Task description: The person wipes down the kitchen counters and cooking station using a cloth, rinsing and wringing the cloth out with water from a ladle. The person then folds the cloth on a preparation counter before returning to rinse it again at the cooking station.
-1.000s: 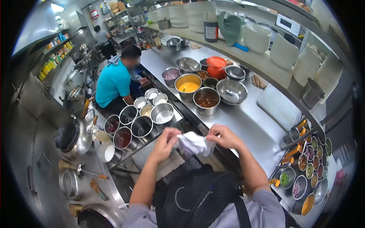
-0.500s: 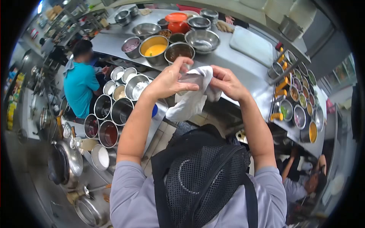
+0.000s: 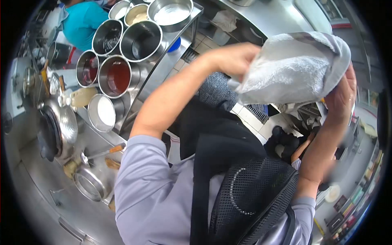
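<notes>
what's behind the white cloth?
Around the cloth: steel counter beyond it, floor tiles and grate below. Left hand's fingertips are hidden; so is anything directly behind the cloth.

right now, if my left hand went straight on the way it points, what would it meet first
Most likely the cloth; your left hand looks right at its edge, though depth is hard to judge.
</notes>
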A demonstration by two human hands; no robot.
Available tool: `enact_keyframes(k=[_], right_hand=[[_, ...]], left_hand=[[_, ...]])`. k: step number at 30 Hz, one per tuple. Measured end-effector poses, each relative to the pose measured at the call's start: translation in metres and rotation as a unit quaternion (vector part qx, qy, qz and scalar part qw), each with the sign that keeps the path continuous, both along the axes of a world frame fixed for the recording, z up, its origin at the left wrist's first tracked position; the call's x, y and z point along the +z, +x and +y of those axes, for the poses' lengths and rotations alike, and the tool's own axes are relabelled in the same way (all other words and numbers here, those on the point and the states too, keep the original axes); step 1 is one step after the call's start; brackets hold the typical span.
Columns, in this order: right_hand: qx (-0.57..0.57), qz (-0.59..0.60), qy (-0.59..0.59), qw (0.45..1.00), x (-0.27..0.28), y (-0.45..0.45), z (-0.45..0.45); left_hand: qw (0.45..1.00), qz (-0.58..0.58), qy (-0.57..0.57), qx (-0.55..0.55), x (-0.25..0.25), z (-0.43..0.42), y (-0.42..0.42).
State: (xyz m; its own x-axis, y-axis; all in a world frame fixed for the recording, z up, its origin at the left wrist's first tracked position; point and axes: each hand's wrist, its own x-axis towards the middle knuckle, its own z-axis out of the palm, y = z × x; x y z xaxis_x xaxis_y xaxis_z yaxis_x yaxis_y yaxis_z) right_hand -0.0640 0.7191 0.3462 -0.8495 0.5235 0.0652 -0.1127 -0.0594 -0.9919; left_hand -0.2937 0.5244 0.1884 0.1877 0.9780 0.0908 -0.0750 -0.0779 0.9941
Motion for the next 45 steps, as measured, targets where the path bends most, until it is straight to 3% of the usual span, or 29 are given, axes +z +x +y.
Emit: enact_keyframes(k=[1,2,6,8,11,15,18,20,22,24,25,26,27,29,32,36,38,42,45], right_hand=[[0.023,-0.010,-0.006,1.000,0.002,-0.002,0.003],[0.029,-0.013,-0.010,0.999,0.003,-0.007,0.006],[0.057,-0.082,0.022,0.995,-0.017,-0.016,0.008],[0.088,-0.133,0.028,0.987,-0.038,-0.010,0.006],[0.026,-0.235,-0.047,0.971,-0.109,0.050,0.022],[-0.076,-0.347,-0.165,0.920,-0.227,0.163,0.022],[-0.111,-0.427,-0.220,0.870,-0.300,0.255,-0.012],[-0.113,-0.461,-0.193,0.859,-0.332,0.309,-0.046],[-0.044,-0.472,-0.251,0.844,-0.397,0.382,-0.062],[-0.102,-0.511,-0.330,0.787,-0.352,0.366,-0.088],[-0.107,-0.520,-0.323,0.784,-0.350,0.368,-0.094],[-0.112,-0.518,-0.325,0.783,-0.344,0.374,-0.101],[-0.082,-0.525,-0.301,0.792,-0.341,0.374,-0.101],[-0.084,-0.517,-0.299,0.798,-0.348,0.373,-0.101],[-0.113,-0.500,-0.276,0.813,-0.341,0.379,-0.098],[-0.144,-0.520,-0.253,0.803,-0.327,0.391,-0.085],[-0.162,-0.520,-0.256,0.799,-0.325,0.401,-0.082],[-0.143,-0.532,-0.239,0.799,-0.335,0.400,-0.078],[-0.080,-0.559,-0.197,0.801,-0.344,0.373,-0.072]], left_hand=[[0.995,0.075,0.069,0.007,-0.001,0.001,0.016],[0.994,0.068,0.085,-0.033,-0.002,0.002,0.025],[0.946,-0.243,0.164,0.141,-0.003,-0.032,0.038],[0.941,-0.240,0.103,0.215,-0.028,-0.051,0.033],[0.958,-0.107,-0.065,0.257,-0.085,-0.076,0.041],[0.974,0.056,-0.188,0.114,-0.122,-0.098,0.109],[0.985,0.097,-0.129,-0.063,-0.099,-0.085,0.184],[0.981,0.095,-0.068,-0.153,-0.077,-0.068,0.221],[0.973,0.036,-0.060,-0.221,-0.069,-0.049,0.235],[0.938,-0.083,-0.165,-0.292,-0.088,-0.035,0.233],[0.923,-0.122,-0.240,-0.276,-0.095,-0.036,0.232],[0.905,-0.035,-0.282,-0.316,-0.105,-0.034,0.226],[0.937,0.023,-0.208,-0.280,-0.155,-0.054,0.231],[0.918,0.112,-0.279,-0.259,-0.172,-0.072,0.222],[0.909,0.100,-0.361,-0.185,-0.156,-0.110,0.201],[0.894,0.056,-0.433,-0.099,-0.088,-0.177,0.171],[0.896,0.056,-0.433,-0.083,-0.043,-0.192,0.166],[0.946,0.107,-0.294,-0.081,0.004,-0.148,0.178],[0.971,0.085,-0.192,-0.118,-0.032,-0.074,0.196]])
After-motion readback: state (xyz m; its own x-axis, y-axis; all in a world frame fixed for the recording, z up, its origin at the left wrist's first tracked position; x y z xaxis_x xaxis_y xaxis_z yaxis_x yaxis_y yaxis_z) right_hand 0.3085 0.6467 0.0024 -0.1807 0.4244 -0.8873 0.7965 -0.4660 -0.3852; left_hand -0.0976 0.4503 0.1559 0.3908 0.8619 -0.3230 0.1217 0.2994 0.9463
